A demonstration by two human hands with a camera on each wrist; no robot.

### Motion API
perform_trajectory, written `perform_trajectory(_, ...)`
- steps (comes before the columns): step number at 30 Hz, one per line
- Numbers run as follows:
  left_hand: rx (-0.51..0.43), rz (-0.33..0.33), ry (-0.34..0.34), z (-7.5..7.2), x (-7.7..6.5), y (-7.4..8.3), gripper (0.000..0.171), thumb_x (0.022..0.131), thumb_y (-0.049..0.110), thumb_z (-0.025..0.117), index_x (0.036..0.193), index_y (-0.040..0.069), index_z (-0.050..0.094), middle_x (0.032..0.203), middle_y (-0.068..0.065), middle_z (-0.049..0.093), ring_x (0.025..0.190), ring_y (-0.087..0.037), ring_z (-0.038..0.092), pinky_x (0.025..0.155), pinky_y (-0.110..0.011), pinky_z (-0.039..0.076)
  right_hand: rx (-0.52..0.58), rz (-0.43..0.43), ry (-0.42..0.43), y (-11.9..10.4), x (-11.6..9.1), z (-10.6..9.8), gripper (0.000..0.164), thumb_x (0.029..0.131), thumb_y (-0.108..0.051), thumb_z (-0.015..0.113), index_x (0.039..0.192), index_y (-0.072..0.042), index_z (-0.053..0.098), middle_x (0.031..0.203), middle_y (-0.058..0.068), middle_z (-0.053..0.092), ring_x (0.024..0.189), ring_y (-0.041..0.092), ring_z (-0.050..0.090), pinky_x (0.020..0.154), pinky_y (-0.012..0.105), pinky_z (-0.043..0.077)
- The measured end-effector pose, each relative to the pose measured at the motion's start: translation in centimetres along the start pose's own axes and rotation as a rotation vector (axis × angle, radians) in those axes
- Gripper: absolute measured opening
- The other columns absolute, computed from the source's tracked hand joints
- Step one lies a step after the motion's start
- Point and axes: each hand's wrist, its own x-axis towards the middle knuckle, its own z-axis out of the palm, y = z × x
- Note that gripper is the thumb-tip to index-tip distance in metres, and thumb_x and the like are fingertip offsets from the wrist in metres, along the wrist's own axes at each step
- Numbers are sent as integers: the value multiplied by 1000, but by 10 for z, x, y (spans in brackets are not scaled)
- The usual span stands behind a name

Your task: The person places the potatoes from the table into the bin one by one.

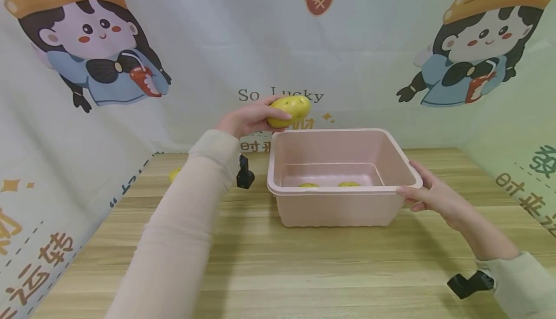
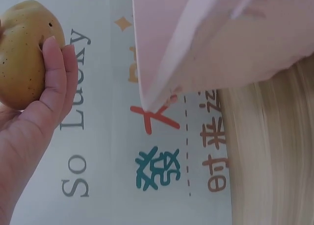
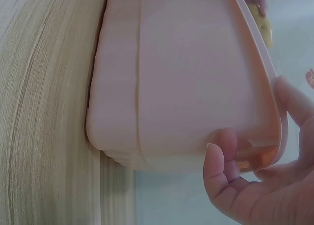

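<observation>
My left hand (image 1: 252, 116) holds a yellow potato (image 1: 295, 109) in the air, just above the back left corner of a pink plastic bin (image 1: 339, 208). In the left wrist view, fingers wrap the side of that speckled potato (image 2: 24, 53). Two more potatoes lie inside the bin, a left one (image 1: 308, 185) and a right one (image 1: 349, 184), mostly hidden by its front wall. At the bin's right end my right hand (image 1: 438, 198) grips the rim, thumb on top and fingers beneath, as the right wrist view also shows.
On the wood-grain table (image 1: 260, 270), another yellow object (image 1: 174, 174) peeks out behind the left sleeve at the far left. A printed cloth (image 1: 208, 44) hangs behind and along both sides. Each wrist carries a black camera mount.
</observation>
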Motion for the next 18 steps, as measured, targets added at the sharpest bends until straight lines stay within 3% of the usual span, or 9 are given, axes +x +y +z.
perform_trajectory(10,-44,1,-32,20,15,3,67,84,0,60,142,19,31,132,-11,37,109,-25,47,84,-33,47,-3,1,4,1,-1,0,82,93,-23,53,147,-9,-7,128,28,35,79,8,59,67,27,51)
perform_trajectory(18,-54,-6,-39,39,28,-2,65,82,-3,61,139,15,36,130,-12,39,106,-25,46,102,-47,35,-9,-1,-1,1,-1,0,82,93,-23,52,146,-9,-8,127,27,36,80,10,60,66,27,51)
